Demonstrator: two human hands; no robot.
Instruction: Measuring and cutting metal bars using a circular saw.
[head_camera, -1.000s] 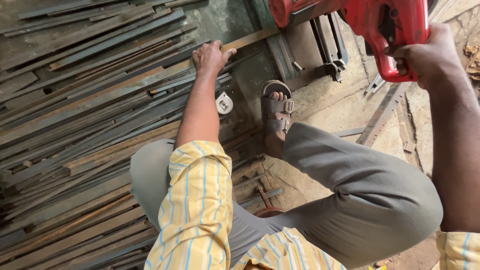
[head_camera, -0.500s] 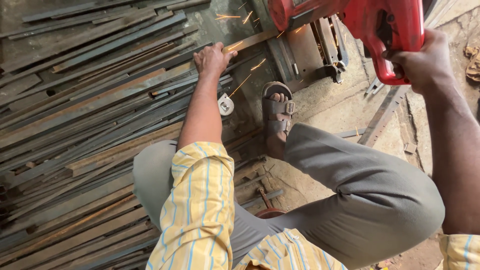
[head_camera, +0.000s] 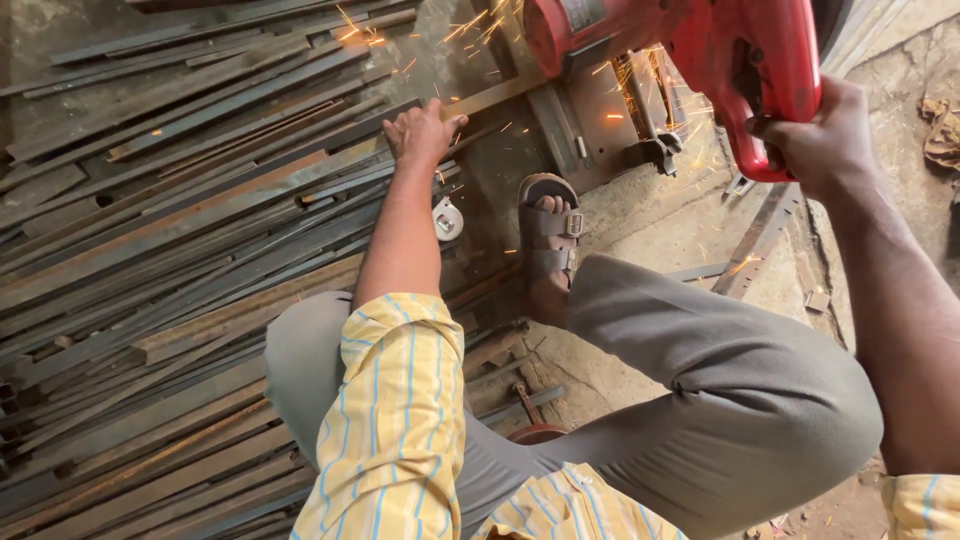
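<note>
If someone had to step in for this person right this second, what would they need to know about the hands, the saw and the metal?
Left hand: pressed flat on the metal strip, holding it on the saw's base.
Right hand: gripping the handle of the red cut-off saw, which is throwing sparks.
Around: pile of metal strips on the left; sandalled foot near the saw base.
Done: cut under way.
Left: whether the strip is cut through cannot be seen.
</note>
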